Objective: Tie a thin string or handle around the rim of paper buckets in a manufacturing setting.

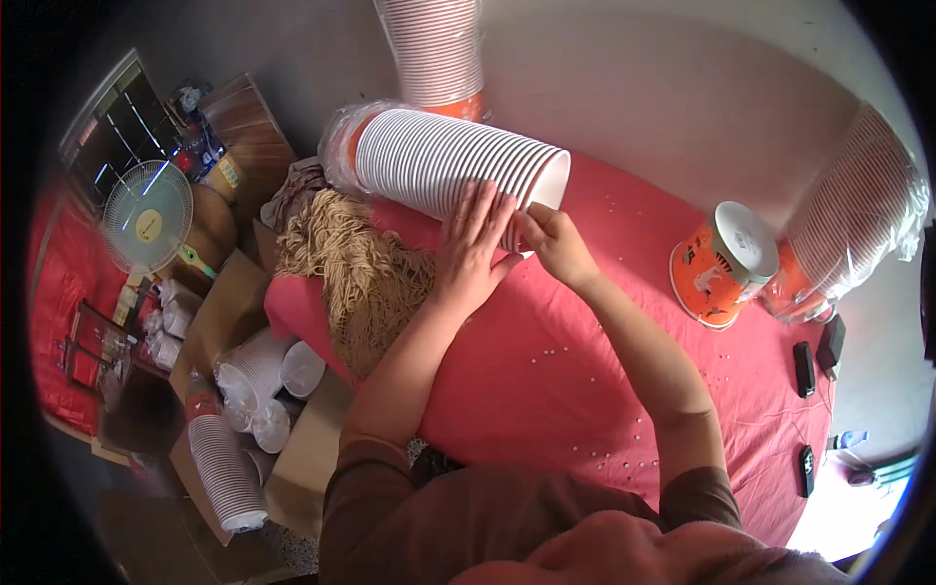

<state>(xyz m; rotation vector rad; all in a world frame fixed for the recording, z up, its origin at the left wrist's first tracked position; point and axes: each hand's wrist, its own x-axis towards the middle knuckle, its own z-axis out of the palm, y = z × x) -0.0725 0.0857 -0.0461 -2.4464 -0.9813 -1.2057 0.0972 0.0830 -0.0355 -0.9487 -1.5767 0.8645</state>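
Your left hand [475,249] lies flat, fingers together and stretched out, on the side of the long stack of white ribbed paper cups [458,164], which lies on its side at the far left corner of the red cloth-covered table [585,390], its far end in clear plastic wrap. Your right hand [554,239] is pinched shut on the rim of the outermost cup at the stack's open end. Just left of your left hand, a heap of tan string [356,263] lies along the table's left edge. Toward the right edge, well apart from your hands, an orange printed paper tub with a white lid [723,263] lies tilted, next to another wrapped stack of cups [853,219].
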